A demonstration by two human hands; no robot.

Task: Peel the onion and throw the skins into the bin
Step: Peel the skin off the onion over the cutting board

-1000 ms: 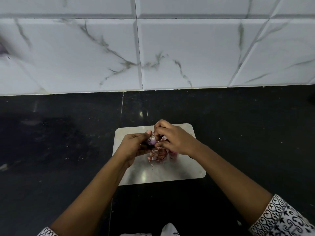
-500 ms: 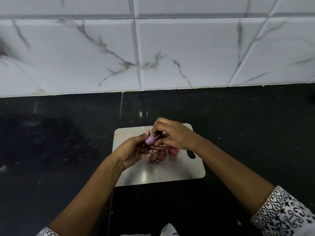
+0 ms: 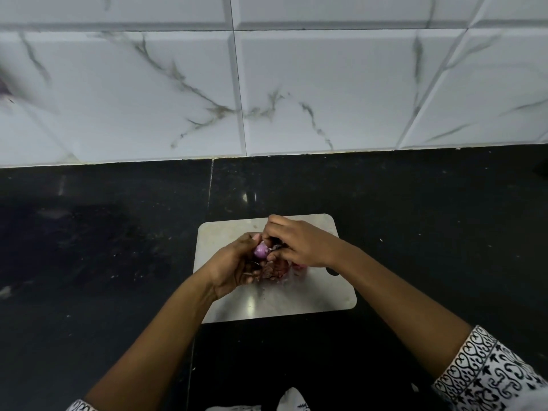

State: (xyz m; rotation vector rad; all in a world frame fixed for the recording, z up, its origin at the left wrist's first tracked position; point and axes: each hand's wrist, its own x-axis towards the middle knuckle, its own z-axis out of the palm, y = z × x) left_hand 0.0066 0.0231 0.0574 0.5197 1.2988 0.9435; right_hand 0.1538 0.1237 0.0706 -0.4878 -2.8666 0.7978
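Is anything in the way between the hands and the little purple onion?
No, nothing visible. The left hand holds the onion over the cutting board, and the right hand pinches at it from the other side. Peeled skins lie on the board beneath. No bin shows here.

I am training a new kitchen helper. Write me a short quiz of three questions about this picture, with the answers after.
1. True or false: the left hand holds the purple onion while the right hand picks at it.
2. Where do the peeled skins lie?
A) in a bowl
B) on the cutting board, just below the hands
C) on the counter, next to the wall
3. Fill in: the counter under the board is ____ in colour.

Key: 1 true; 2 B; 3 black.
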